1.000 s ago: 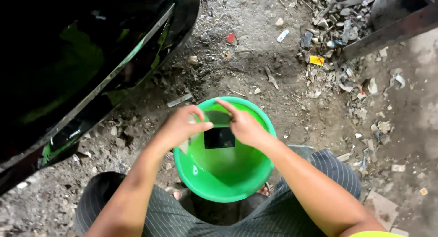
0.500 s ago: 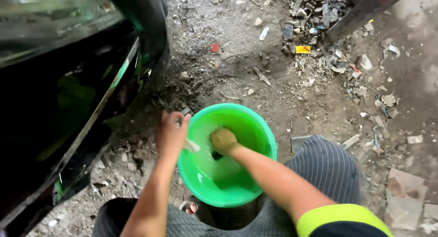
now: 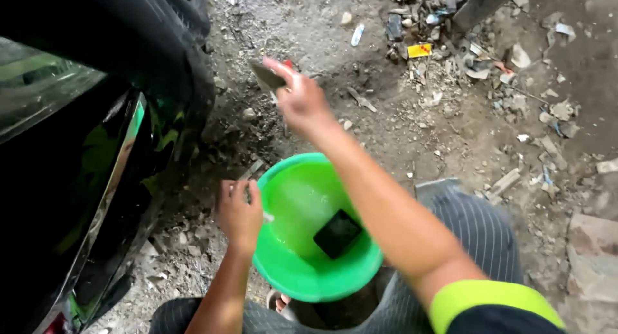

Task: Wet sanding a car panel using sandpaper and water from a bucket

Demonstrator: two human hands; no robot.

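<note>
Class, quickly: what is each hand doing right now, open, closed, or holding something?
Left hand: closed on the green basin rim.
Right hand: raised over the ground, closed on a flat dark piece.

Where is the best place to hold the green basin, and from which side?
Probably the rim of the basin, from the left, where the left hand already rests on it. The rim is bare there and curls outward. The dark pad lies inside, to the right.

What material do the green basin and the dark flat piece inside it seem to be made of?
Green basin: likely plastic, with a smooth, glossy, evenly bright surface and a thin rounded rim. Dark flat piece: a black rectangle lying in the water, matte; possibly rubber or abrasive sheet, but the picture cannot settle which.
</note>
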